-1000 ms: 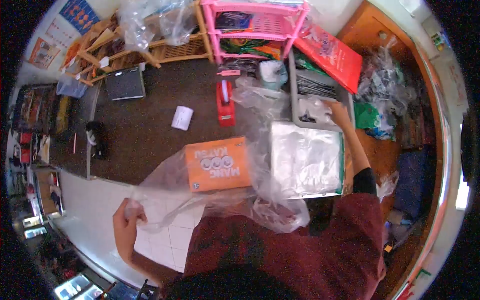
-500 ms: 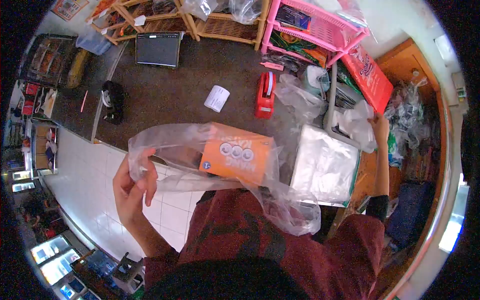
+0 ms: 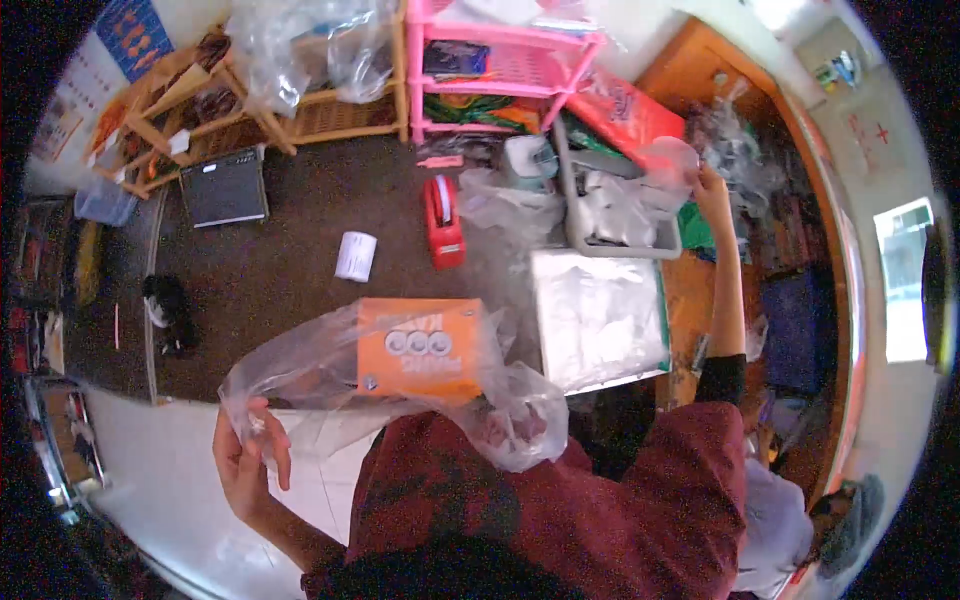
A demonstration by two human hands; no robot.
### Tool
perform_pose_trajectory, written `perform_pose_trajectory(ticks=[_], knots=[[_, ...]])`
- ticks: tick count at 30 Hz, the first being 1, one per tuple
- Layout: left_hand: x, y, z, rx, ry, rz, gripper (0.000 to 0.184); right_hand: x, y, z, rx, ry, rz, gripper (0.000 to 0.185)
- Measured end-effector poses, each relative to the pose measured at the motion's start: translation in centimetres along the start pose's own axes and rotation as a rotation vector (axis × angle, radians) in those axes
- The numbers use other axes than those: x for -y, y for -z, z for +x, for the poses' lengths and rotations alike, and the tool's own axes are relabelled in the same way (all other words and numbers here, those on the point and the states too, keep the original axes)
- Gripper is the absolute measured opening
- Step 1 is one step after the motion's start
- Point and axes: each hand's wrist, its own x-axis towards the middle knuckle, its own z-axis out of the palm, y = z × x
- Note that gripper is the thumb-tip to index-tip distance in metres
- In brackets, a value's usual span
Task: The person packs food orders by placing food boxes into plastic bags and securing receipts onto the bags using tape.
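Note:
An orange box with upside-down white lettering lies inside a clear plastic bag at the front edge of the counter. My left hand grips the bag's left end, thumb and fingers closed on the film. The bag's other end bunches up against the dark red shirt. Out to the right, my right hand is pinched on a piece of clear plastic, raised above the right side of a grey basket. More crumpled clear plastic fills the basket. Whether that raised piece is a bag is unclear.
A red tape dispenser and a white paper roll stand on the dark counter. Flat clear bags are stacked at right. Behind are a pink rack, wicker shelves and a tablet. Someone's lavender clothing shows lower right.
The view has swung to the right. My right hand has lifted a piece of clear plastic at the basket's side. My left hand keeps its hold on the bag around the orange box.

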Motion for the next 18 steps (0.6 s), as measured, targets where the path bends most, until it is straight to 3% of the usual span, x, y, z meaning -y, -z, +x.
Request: perform_pose_trajectory(ticks=[2, 3, 6, 7, 8, 9, 10, 12, 13, 14, 16, 17, 18], knots=[[0.0, -0.3, 0.3, 0.005, -0.026, -0.039, 0.054, 4.3, 1.2, 0.1, 0.092, -0.131, 0.158, 0.014], [-0.2, -0.7, 0.5, 0.034, -0.027, 0.015, 0.056, 7.5, 1.3, -0.2, -0.018, 0.068, 0.120, 0.014], [0.6, -0.6, 0.9, 0.081, -0.084, 0.049, 0.068, 22.4, 2.0, -2.3, -0.310, 0.167, -0.346, 0.017], [-0.1, -1.9, 1.9, 0.106, -0.101, 0.070, 0.070, 28.7, 0.8, -4.4, -0.390, 0.122, -0.158, 0.013], [-0.8, -2.7, 2.4, 0.100, -0.090, 0.120, 0.071, 30.6, -0.6, -8.4, -0.354, 0.204, -0.100, 0.012], [-0.6, -3.4, 2.6, 0.008, -0.069, 0.095, 0.069, 33.9, -2.5, -11.1, -0.138, 0.365, 0.031, 0.011], [-0.3, -3.9, 2.3, -0.005, -0.049, 0.115, 0.069, 37.3, -5.7, -13.9, 0.249, 0.578, 0.186, 0.013], [0.2, -4.3, 2.3, -0.121, -0.095, 0.057, 0.066, 40.3, -14.5, -20.6, 0.907, 0.733, 0.390, 0.021], [0.5, -3.6, 1.8, -0.122, -0.085, 0.068, 0.066, 37.5, -21.0, -25.6, 0.939, 0.840, 0.254, 0.023], [0.9, -3.0, 1.3, -0.030, -0.053, 0.006, 0.055, 33.3, -25.2, -29.4, 1.031, 0.583, 0.306, 0.025], [0.4, -1.7, 0.8, 0.063, -0.013, -0.053, 0.048, 32.2, -23.5, -28.8, 1.340, 0.375, 0.076, 0.024], [-0.9, -1.1, 0.8, 0.112, 0.072, 0.175, 0.042, 33.8, -19.9, -25.6, 1.556, 0.433, -0.216, 0.023], [-2.1, -0.5, 0.7, 0.163, 0.162, 0.403, 0.035, 32.7, -16.8, -23.7, 1.441, 0.575, -0.096, 0.026]])
